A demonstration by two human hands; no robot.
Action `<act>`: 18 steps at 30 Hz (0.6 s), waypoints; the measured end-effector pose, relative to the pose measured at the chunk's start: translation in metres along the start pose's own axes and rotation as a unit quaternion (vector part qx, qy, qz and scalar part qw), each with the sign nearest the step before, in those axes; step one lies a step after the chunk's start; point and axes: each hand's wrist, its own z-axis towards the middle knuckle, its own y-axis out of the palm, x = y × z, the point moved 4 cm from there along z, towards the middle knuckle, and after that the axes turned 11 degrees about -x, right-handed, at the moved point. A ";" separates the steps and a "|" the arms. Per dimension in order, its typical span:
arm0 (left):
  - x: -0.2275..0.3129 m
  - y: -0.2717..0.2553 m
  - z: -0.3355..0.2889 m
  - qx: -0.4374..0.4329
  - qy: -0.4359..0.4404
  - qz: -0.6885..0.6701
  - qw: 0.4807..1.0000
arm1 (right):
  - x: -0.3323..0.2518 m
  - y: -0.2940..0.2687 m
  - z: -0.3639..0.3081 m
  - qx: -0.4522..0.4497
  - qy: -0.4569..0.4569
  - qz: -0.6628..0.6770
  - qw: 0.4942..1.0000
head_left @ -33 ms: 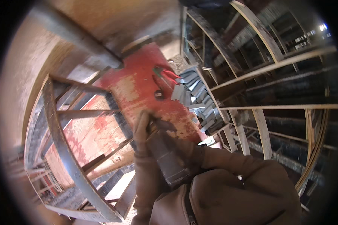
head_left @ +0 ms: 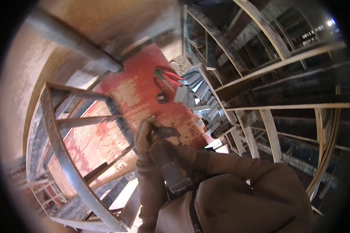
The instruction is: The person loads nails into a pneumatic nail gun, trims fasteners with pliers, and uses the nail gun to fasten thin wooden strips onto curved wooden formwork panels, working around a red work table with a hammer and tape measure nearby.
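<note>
Close against the front of the brown zipped jacket [head_left: 241, 200] is a dark, boxy, long-bodied tool [head_left: 170, 169], tilted so that its upper end leans away from the body and to the left. Its exact kind is hard to tell through the blur. The bare left hand [head_left: 143, 136] is closed around the side of that upper end, fingers bent over it; the bare right hand [head_left: 187, 153] is partly hidden behind the body of the tool, so I cannot tell how it grips. Holding it between both hands, near the chest, probably steadies its weight and keeps its far end within easy sight.

Beyond and beneath the hands lies a worn red-painted board [head_left: 142, 72], its paint rubbed down to bare patches. A small black tape measure [head_left: 161, 98] rests on it, with red-handled pliers [head_left: 172, 76] and a slim green-ended tool [head_left: 158, 73] just past it, presumably kept within reach. At the board's right edge, flat grey strips [head_left: 203, 92] lie in a loose, overlapping heap, perhaps heaped there for quick picking.

Farther out, a curved-looking dark frame with crosspieces [head_left: 66, 155] stands on the left, pale timber framing [head_left: 271, 136] fills the right, and a thick grey pipe [head_left: 76, 40] slants across the upper left.
</note>
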 end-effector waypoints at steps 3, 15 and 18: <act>-0.035 -0.025 -0.020 0.063 -0.114 -0.219 0.967 | 0.016 0.009 0.013 -0.010 0.013 -0.028 0.999; -0.083 -0.041 -0.049 0.105 -0.181 -0.191 0.959 | 0.035 0.010 0.035 -0.084 0.110 -0.082 0.987; -0.084 -0.046 -0.044 0.096 -0.175 -0.165 0.966 | 0.017 -0.001 0.038 -0.067 0.094 -0.100 0.988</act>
